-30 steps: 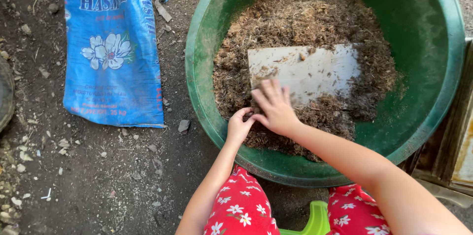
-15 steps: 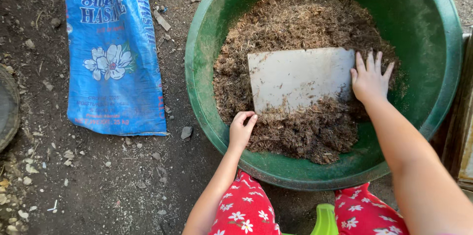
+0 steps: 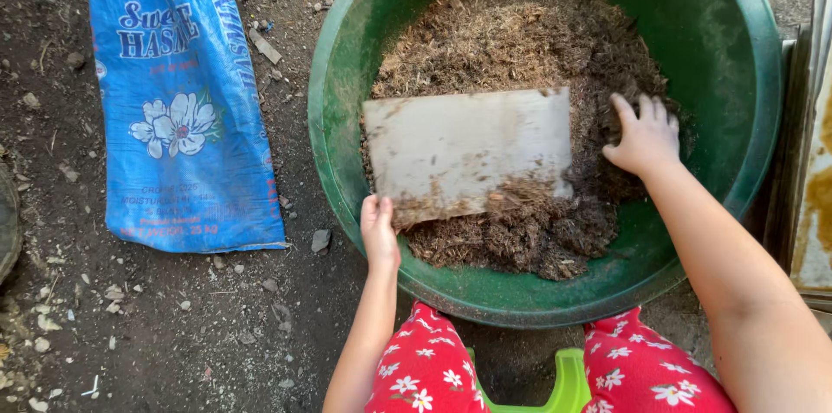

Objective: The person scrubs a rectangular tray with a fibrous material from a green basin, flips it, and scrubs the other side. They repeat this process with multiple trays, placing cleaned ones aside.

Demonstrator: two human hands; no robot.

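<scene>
on bare dirt, green basin (image 3: 347, 118) holds brown mulch (image 3: 520, 40); left hand (image 3: 380, 231) grips pale board (image 3: 468, 149), right hand (image 3: 646, 136) spread.

Your flat board (image 3: 468, 151) is covering the brown mix (image 3: 520, 40) beneath it, so nothing under it is showing. Your left hand (image 3: 379, 235) is curling at the board's lower corner, fingertips lying out of sight. Your right hand (image 3: 643, 136) is pressing into the mix, palm hidden. The green basin (image 3: 338, 75) is running off the top edge. The rusty metal sheet (image 3: 815, 170) and blue sack (image 3: 186, 101) are being cut off by the frame.
</scene>
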